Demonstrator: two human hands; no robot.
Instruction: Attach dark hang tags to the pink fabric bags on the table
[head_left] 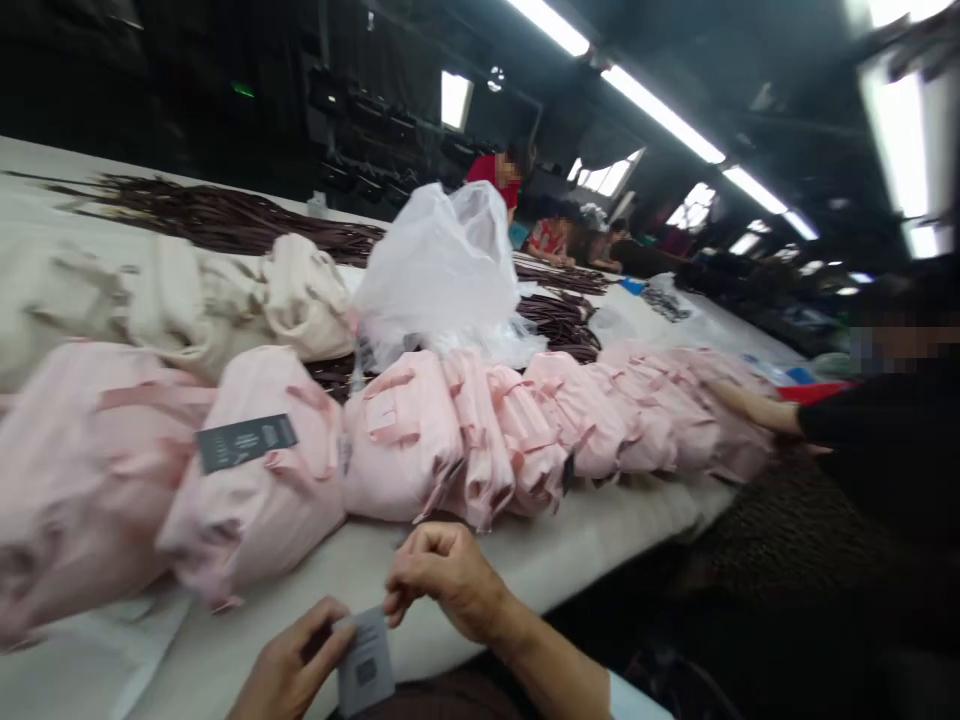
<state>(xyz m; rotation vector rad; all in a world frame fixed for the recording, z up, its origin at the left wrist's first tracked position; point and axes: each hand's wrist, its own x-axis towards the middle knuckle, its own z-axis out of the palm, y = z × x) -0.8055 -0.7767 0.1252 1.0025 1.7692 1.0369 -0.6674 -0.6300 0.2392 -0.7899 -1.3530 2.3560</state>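
Observation:
My left hand [296, 660] is closed on a small grey printed card [366, 662] at the bottom of the view, pinching its upper left side between thumb and fingers. Beside it, my right hand [446, 578] has its fingers drawn together near the card's top right corner; what they hold, if anything, is too small to tell. Just beyond my hands, pink fabric bags [405, 435] stand in a row. A dark printed tag [246, 442] lies on one pink bag [255, 500] at the left.
Cream fabric bags [300, 295] and a white plastic bag [442, 265] are behind the pink row. Dark strips [225, 215] lie farther back on the table [427, 640]. At the right, a person's arm [757, 408] reaches to the row; several people work beyond.

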